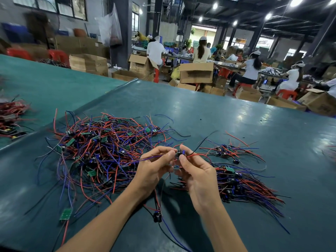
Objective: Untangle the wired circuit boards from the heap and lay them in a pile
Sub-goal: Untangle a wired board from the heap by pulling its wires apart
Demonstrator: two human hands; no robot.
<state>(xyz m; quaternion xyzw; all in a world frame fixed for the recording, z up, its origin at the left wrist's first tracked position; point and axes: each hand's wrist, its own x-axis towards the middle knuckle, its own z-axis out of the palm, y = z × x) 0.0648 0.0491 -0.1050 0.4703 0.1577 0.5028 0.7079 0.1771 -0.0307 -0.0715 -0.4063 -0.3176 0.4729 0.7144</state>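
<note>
Board [180,152] mostly hidden between fingertips [170,152]

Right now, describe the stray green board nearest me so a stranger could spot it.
Find the big tangled heap. From its near-left edge, come toward the camera to a small green board trailing a red wire. Unlike the other green boards, it lies alone, outside the tangle.
</note>
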